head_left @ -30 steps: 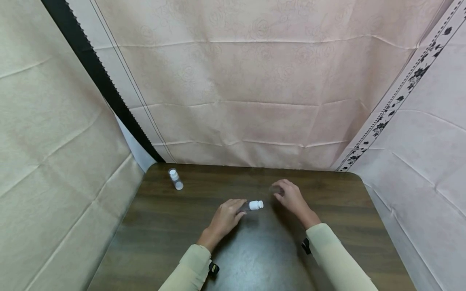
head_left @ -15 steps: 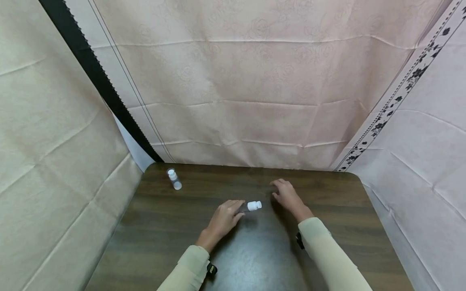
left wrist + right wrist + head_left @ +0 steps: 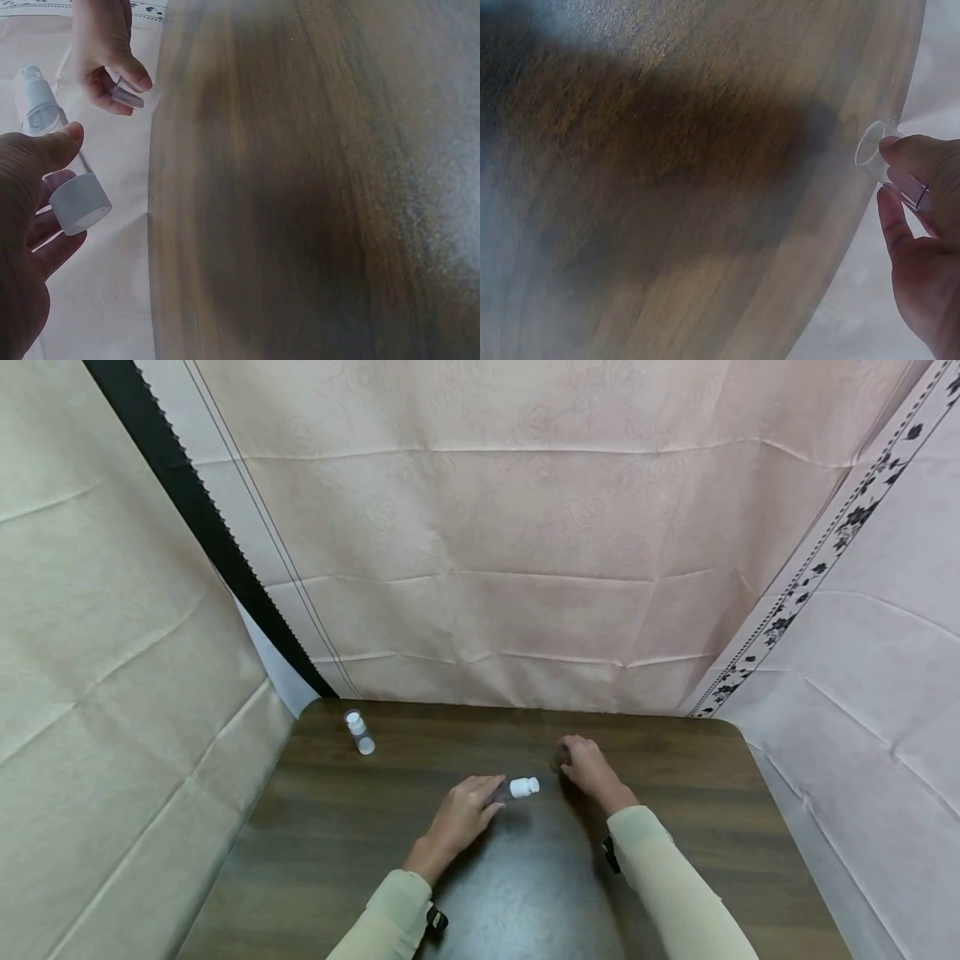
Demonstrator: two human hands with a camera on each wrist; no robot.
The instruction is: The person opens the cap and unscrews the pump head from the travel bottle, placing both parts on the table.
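Holding one small bottle [image 3: 517, 788] in the left hand [image 3: 462, 814], thumb on one side and fingers on the other, tilted over so its white top [image 3: 37, 86] points toward the right hand [image 3: 591, 768]. It's up off the bench [image 3: 315, 860], roughly mid-bench in the head view, and the left wrist view shows the chunky white base [image 3: 80, 204] poking out past the fingers. Body looks clear

Right hand has a clear cap [image 3: 881, 161] pinched between thumb and fingers, with the open round rim showing in the right wrist view. Pretty hard to make out from the head camera tbh, since it's so see-through. So the hands are apart, each clamped on its own bit, and the white top sits in the gap near the cap but not touching it

Second bottle [image 3: 360, 732], also with a white top, is over by the far left corner of the bench, well away from both hands. Pale green sleeves [image 3: 678, 885] on both arms, and behind the bench hangs a pinkish cloth [image 3: 480, 568] with a flowery strip [image 3: 817, 560] on its right
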